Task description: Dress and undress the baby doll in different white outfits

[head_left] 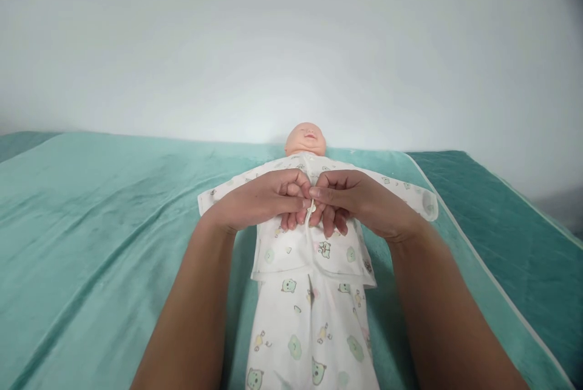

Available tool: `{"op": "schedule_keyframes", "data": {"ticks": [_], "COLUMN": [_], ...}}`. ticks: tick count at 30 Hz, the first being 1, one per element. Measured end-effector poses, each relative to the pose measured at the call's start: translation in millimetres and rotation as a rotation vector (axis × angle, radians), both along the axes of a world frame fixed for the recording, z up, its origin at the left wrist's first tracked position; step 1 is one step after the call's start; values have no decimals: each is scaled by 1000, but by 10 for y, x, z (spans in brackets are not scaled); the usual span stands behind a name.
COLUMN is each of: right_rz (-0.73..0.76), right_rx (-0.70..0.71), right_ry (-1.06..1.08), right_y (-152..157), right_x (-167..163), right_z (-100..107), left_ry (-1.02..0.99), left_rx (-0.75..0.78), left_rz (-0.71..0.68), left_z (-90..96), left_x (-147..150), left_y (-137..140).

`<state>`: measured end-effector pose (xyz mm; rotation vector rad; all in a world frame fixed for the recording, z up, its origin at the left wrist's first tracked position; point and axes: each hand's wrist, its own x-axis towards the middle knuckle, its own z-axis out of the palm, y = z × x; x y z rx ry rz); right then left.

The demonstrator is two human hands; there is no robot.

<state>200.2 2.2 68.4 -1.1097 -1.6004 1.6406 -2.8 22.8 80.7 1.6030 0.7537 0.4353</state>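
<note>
Status: doll is wearing shirt and pants, lying face up, head near the blanket's far edge. Left hand and right hand are both pinching the shirt's front at chest height, fingertips meeting. Shirt's front edges are meeting down to the hem; can't tell if fastened. Probably left: the chest closure. Shirt is sitting right under both hands, pants nearer, head beyond.
</note>
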Motion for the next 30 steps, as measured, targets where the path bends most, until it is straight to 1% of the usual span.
{"op": "schedule_keyframes", "data": {"ticks": [4, 7, 13, 19, 23, 26, 28, 30], "right_rz": [2, -1, 2, 45, 113, 172, 160, 81], "right_rx": [11, 8, 4, -4, -22, -16, 15, 85], "right_ry": [-9, -3, -11, -36, -103, -102, -52, 27], "right_y": [-8, -12, -26, -5, -12, -45, -57, -48], "right_x": [-9, -15, -7, 5, 29, 54, 61, 51], "right_z": [6, 7, 7, -3, 17, 46, 54, 39], "left_ry": [31, 59, 83, 133, 250, 335, 340, 325], "left_rx": [33, 46, 42, -5, -29, 9, 36, 55], "left_rz": [-14, 12, 35, -17, -113, -149, -130, -110], "left_z": [46, 68, 39, 22, 94, 147, 166, 174], "left_x": [28, 56, 49, 27, -1, -38, -57, -61], "left_y": [-45, -74, -58, -44, -59, -60, -62, -75]}}
